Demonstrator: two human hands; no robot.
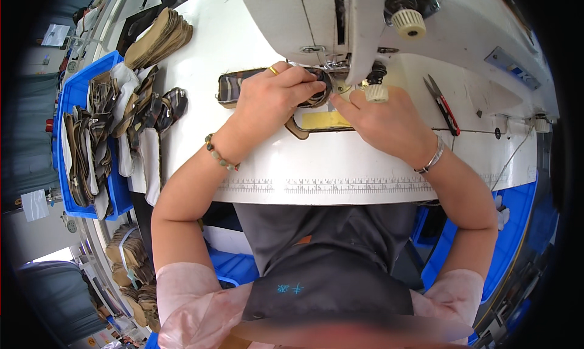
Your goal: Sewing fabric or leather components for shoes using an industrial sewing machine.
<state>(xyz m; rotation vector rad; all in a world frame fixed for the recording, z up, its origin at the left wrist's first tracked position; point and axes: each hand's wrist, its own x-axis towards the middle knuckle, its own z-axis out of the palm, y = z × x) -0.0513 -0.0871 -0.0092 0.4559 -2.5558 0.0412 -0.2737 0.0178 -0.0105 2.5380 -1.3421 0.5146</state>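
Under the head of a white sewing machine [316,30] lies a long plaid cloth piece [230,89] with a dark edge and a rounded end near the needle area. My left hand [274,100], with a ring and a beaded bracelet, is closed on this piece, its bent fingertips pressing the rounded end. My right hand [389,118] has its index finger and thumb at the same end, pinching its edge beside the presser foot. Its other fingers are curled and partly hidden by a machine knob. The needle itself is hard to make out.
A yellow block [325,120] and a brown curved piece [297,130] sit in front of the cloth. Red-handled thread snips [447,112] lie at right. At left stand a blue bin [67,160] of plaid pieces and a brown stack [159,39]. A ruler strip [340,185] runs along the table's front.
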